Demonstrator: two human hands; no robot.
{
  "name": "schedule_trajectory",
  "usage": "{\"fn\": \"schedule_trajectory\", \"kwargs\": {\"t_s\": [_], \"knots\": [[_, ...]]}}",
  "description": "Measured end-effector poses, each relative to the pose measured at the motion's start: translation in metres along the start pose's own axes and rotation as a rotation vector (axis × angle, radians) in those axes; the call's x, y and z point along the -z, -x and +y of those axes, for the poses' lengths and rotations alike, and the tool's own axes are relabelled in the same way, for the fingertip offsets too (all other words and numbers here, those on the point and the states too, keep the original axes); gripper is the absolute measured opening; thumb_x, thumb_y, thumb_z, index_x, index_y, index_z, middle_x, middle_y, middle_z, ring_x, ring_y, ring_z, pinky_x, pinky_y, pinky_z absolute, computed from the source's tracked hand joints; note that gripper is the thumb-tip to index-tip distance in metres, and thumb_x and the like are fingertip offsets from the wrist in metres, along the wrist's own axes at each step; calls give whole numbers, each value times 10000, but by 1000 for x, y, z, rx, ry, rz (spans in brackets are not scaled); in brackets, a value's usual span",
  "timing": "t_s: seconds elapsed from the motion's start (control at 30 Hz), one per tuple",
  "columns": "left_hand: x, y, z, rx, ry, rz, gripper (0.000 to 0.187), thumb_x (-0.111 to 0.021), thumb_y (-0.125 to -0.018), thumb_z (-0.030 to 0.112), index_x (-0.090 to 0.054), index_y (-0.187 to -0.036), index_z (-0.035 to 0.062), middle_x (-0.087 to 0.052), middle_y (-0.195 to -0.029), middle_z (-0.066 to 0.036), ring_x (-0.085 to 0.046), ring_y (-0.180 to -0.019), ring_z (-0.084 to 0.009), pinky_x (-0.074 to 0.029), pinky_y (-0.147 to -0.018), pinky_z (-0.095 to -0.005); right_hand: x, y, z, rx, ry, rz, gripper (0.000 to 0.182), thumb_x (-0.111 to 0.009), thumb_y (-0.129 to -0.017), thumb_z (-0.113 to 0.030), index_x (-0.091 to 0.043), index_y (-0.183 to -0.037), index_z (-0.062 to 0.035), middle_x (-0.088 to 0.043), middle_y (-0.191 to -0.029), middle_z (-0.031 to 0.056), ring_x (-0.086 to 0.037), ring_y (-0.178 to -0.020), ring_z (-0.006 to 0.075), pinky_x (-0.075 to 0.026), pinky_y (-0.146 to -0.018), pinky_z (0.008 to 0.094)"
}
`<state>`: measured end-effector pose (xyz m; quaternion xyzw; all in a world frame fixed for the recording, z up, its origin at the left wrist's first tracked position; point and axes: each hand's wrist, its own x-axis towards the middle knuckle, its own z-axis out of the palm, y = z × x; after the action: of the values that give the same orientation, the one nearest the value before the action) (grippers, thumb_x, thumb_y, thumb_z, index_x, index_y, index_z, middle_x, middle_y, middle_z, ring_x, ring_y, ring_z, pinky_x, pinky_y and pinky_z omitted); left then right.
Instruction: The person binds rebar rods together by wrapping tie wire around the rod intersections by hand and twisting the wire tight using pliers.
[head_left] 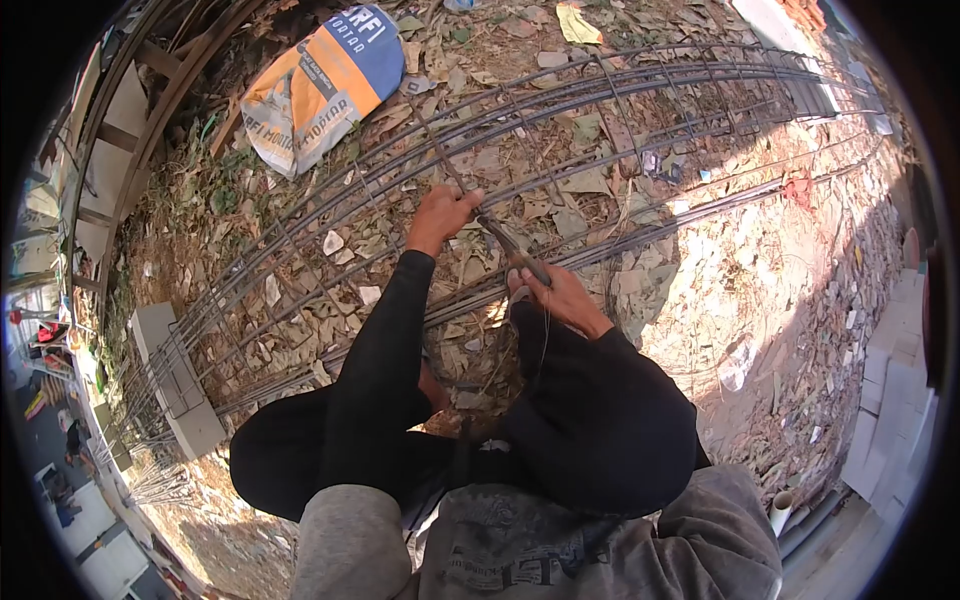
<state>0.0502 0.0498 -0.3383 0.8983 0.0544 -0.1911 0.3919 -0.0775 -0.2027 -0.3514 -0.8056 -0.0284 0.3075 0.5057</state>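
Note:
My right hand (563, 298) is closed around the handles of dark metal pincers (512, 243). Their head points up and left at a crossing of steel bars. Close to that head, my left hand (441, 216) is closed, its thumb and fingertips pinching the rebar cage (390, 170) at the crossing. What lies between those fingertips is too small to make out clearly. A thin wire (546, 335) hangs below my right hand. Long bars and cross ties of the cage run from lower left to upper right in front of my knees.
A concrete block (178, 385) props the cage's left end; a pale support (800, 75) is at its right end. A mortar bag (330, 85) lies beyond it. Dry leaves and rubble cover the ground. Pipes (805, 525) lie at lower right, a curved frame (125, 140) at left.

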Motion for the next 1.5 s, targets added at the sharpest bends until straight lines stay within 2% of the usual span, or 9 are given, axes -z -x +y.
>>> {"fn": "schedule_trajectory", "kwargs": {"t_s": [0.3,0.47,0.53,0.63,0.87,1.03,1.23,1.3,1.5], "knots": [[0,-3,-4,-42,0,7,602,-719,-962,509,-568,-640,23,-448,-561,-81,-414,-515,-214,-383,-570,-459,-68,-20,61,-241,-1282,-298,350,-605,-1076,-401,-609,-1218,-81,-644,-998,59,-627,-830,164,-530,-737,318],[-2,-5,-3,-48,-4,-4,611,-711,-965,528,-579,-652,20,-430,-561,-64,-432,-528,-223,-367,-567,-476,-45,-10,42,175,66,90,489,-709,-986,-427,-563,-1265,-52,-636,-1059,87,-645,-907,197,-545,-774,394],[-4,-8,-9,-36,-30,-12,582,-727,-957,519,-635,-711,-1,-554,-605,-118,-560,-577,-276,-451,-630,-501,-46,9,17,137,-213,275,576,-741,-942,-450,-547,-1294,-38,-644,-1064,128,-663,-980,247,-539,-843,452],[-11,-13,-16,-57,28,53,587,-725,-959,529,-640,-720,-1,-565,-612,-112,-588,-599,-298,-457,-647,-520,-35,13,5,160,602,644,560,-717,-956,-442,-552,-1292,-25,-671,-1006,154,-689,-996,278,-527,-891,460],[-7,-7,-8,-14,-40,-7,555,-721,-968,497,-654,-741,-4,-552,-647,-115,-531,-578,-246,-438,-614,-483,-58,-25,71,210,-162,154,564,-656,-1025,-475,-581,-1314,4,-703,-984,138,-702,-779,246,-555,-681,382],[-6,-7,-6,14,-72,3,553,-718,-965,514,-662,-827,-18,-654,-743,-156,-629,-676,-302,-490,-696,-502,-36,-2,26,-238,-778,-219,573,-667,-1033,-451,-628,-1405,-16,-722,-1026,109,-683,-758,193,-559,-697,342],[-7,-6,-7,41,-11,-2,547,-736,-952,511,-683,-834,-20,-695,-761,-181,-664,-711,-324,-506,-713,-497,-43,2,15,171,-159,152,610,-692,-1032,-288,-487,-1555,-52,-668,-1184,119,-671,-837,167,-543,-660,315],[-2,-4,0,63,-18,-21,547,-741,-948,511,-678,-792,-9,-683,-735,-163,-651,-685,-319,-503,-698,-499,-47,-4,30,-76,-752,-135,793,-760,-973,-307,-375,-1616,-47,-641,-1247,135,-681,-892,210,-563,-704,374],[-6,-5,-3,30,-99,6,575,-738,-946,508,-655,-708,-8,-634,-656,-160,-635,-650,-325,-488,-668,-507,-35,13,11,-38,-199,92,611,-654,-1003,-402,-467,-1443,-20,-674,-1240,218,-703,-915,407,-556,-756,543]]}}
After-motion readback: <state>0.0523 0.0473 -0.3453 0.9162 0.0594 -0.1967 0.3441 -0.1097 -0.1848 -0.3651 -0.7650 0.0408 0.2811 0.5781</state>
